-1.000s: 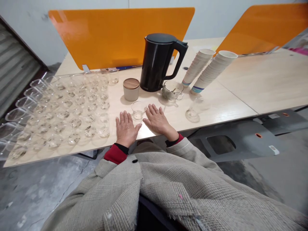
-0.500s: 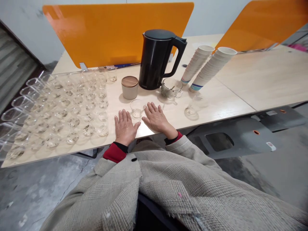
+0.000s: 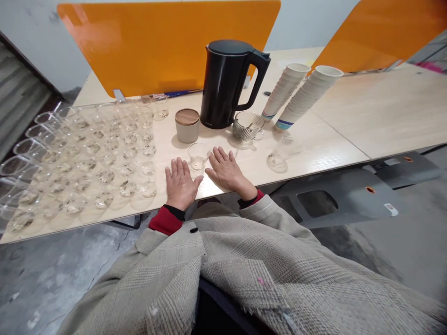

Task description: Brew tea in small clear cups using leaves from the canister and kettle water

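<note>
My left hand (image 3: 182, 184) lies palm down at the front edge of the light wooden table (image 3: 223, 182), fingers stretched out and holding nothing. To its right, my right hand (image 3: 226, 171) rests flat in the same way, also with nothing in it. Between and just beyond the two hands stands a small clear cup (image 3: 198, 162). Past it are a grey canister (image 3: 187, 130) with a wooden lid and a tall black electric kettle (image 3: 223, 88). A ribbed glass cup (image 3: 246, 128) with a spoon-like stick in it is beside the kettle.
Rows of clear plastic cups (image 3: 104, 177) with dark bits in their bottoms cover the table's left side. Two leaning stacks of paper cups (image 3: 303, 104) stand right of the kettle, with another clear cup (image 3: 277, 157) nearer me. Orange dividers (image 3: 157, 46) line the back; grey chairs (image 3: 342, 200) sit at right.
Both hands stay flat in the same places on the table. Only the camera view has shifted very slightly.
</note>
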The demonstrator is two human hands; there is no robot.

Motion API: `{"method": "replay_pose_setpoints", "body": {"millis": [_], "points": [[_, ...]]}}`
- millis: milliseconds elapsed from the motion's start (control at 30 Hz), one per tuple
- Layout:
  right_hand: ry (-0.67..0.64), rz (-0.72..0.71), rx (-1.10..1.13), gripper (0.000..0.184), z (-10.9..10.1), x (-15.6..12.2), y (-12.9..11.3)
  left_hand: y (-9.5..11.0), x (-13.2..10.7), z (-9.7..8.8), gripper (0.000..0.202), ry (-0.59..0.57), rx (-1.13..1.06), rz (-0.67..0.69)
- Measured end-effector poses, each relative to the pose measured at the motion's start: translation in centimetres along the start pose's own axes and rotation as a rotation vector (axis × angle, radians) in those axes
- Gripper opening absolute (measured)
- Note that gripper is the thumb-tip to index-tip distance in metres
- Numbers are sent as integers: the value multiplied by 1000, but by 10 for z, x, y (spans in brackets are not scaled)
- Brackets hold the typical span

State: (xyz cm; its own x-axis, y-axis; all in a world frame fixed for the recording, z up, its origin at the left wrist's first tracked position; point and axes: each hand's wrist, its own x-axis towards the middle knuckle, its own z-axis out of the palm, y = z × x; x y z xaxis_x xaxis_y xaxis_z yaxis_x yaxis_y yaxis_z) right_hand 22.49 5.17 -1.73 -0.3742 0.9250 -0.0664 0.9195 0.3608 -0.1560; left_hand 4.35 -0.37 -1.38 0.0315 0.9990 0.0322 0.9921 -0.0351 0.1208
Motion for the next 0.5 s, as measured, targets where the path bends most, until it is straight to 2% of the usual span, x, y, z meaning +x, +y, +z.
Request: {"method": "replay_pose_setpoints", "body": {"millis": [133, 300, 500], "points": [[1, 3, -3, 75, 1, 0, 1, -2, 2, 4, 70, 26, -13, -5], [10, -9, -3, 71, -1, -2, 0, -5, 4, 9, 66, 69, -44, -23], [-15, 7, 2, 70, -5, -2, -3, -4, 3, 4, 66, 52, -28, -22]]}}
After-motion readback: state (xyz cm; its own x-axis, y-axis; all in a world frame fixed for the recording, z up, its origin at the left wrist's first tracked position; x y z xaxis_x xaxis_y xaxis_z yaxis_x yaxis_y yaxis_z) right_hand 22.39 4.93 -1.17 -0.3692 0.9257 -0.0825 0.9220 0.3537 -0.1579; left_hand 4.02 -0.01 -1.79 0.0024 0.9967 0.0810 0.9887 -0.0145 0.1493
